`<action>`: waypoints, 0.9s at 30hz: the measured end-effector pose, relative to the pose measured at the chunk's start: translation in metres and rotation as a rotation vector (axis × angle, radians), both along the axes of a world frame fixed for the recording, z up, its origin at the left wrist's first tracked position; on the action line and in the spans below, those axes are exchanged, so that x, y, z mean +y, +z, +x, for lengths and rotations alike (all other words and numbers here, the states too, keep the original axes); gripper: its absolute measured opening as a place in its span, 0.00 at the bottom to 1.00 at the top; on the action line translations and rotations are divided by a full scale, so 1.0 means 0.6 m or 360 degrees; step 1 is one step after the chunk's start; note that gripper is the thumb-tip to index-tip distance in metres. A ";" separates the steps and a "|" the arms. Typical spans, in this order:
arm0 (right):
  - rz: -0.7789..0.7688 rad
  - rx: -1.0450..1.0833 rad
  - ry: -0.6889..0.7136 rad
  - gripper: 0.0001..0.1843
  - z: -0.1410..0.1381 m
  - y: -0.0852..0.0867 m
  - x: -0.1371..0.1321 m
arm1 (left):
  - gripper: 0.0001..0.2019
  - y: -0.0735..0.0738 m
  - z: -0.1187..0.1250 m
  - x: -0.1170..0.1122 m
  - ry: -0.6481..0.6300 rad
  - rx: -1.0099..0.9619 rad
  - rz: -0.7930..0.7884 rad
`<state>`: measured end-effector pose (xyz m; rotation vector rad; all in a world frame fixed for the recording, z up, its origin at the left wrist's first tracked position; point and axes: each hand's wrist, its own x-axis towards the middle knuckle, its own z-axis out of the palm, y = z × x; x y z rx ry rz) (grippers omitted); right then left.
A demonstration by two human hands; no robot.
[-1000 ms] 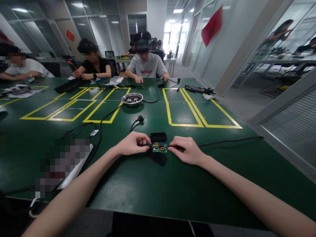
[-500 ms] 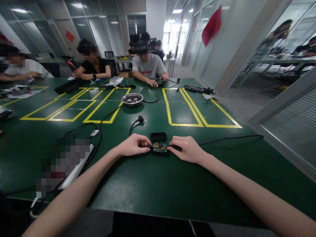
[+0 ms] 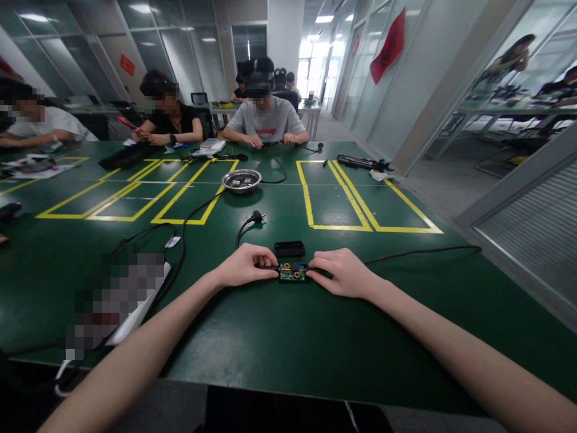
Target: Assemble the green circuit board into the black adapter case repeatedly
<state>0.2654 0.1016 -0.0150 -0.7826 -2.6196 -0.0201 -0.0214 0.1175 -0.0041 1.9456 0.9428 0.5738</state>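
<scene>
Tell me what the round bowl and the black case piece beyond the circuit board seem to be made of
The bowl looks like shiny metal, perhaps steel, from its silvery reflections. The black case piece is likely matte molded plastic, from its even, dull black, though painted metal is possible.

Green circuit board lies face-up.

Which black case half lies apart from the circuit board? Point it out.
The far case half, lying by itself beyond the circuit board. The near case half shows right under the board.
</scene>
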 end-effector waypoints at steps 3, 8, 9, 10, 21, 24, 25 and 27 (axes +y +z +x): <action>-0.0062 -0.0067 -0.0030 0.16 0.002 -0.003 0.006 | 0.12 -0.005 -0.001 0.001 -0.0006 0.0049 0.0118; -0.0178 -0.0126 -0.0085 0.18 0.006 -0.006 0.012 | 0.09 -0.010 -0.003 0.001 -0.0098 0.0165 0.0455; -0.0199 -0.0124 -0.0104 0.18 0.006 -0.006 0.013 | 0.08 -0.011 -0.004 0.001 -0.0108 0.0183 0.0515; -0.0218 -0.0122 -0.0121 0.18 0.006 -0.006 0.013 | 0.08 -0.010 -0.004 0.000 -0.0117 0.0194 0.0564; -0.0315 0.0078 -0.0221 0.12 0.007 -0.008 0.017 | 0.11 -0.005 0.000 -0.003 -0.0249 0.0486 0.1126; -0.0250 0.0130 -0.0268 0.14 0.007 -0.013 0.022 | 0.13 -0.007 0.004 0.001 -0.0206 0.0629 0.1295; -0.0228 0.0147 -0.0289 0.14 0.007 -0.015 0.025 | 0.13 -0.007 0.005 0.002 -0.0207 0.0670 0.1331; -0.0209 0.0172 -0.0305 0.14 0.007 -0.018 0.029 | 0.13 -0.004 0.008 0.003 -0.0235 0.0745 0.1373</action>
